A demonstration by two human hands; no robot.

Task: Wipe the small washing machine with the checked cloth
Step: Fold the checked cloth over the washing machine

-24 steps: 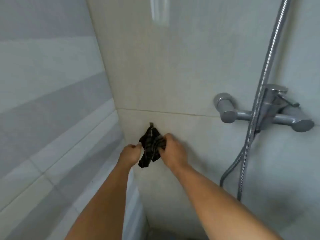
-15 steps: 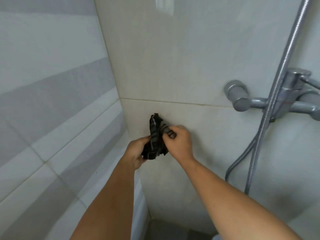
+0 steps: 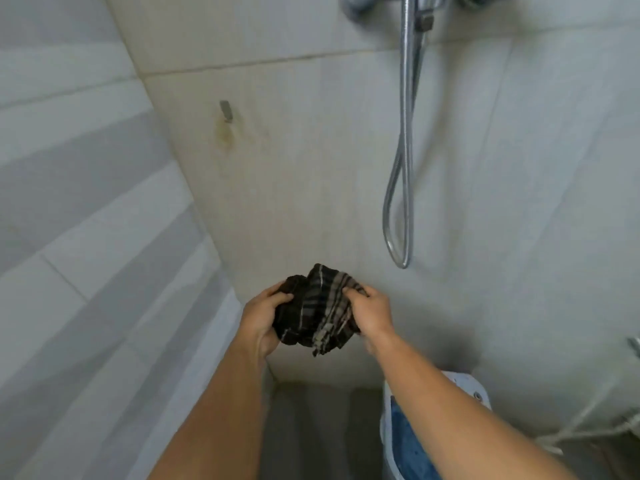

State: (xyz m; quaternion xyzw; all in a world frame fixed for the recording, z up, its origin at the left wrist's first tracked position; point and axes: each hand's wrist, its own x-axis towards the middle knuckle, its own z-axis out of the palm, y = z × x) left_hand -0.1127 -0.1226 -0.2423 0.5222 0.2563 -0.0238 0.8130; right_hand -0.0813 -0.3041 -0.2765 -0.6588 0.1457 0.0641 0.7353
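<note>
Dark checked cloth (image 3: 317,308) with pale stripes; white washing machine (image 3: 474,388) with blue lid.

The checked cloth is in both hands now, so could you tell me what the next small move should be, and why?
Probably lower the checked cloth down and right onto the small washing machine. The left hand and right hand hold it bunched, off the wall hook, and the machine's white top sits just below the right forearm, not yet touched.

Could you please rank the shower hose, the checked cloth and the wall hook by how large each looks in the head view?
1. shower hose, spanning most of the wall's height
2. checked cloth, bunched between the left hand and right hand
3. wall hook, clearly smallest
</note>
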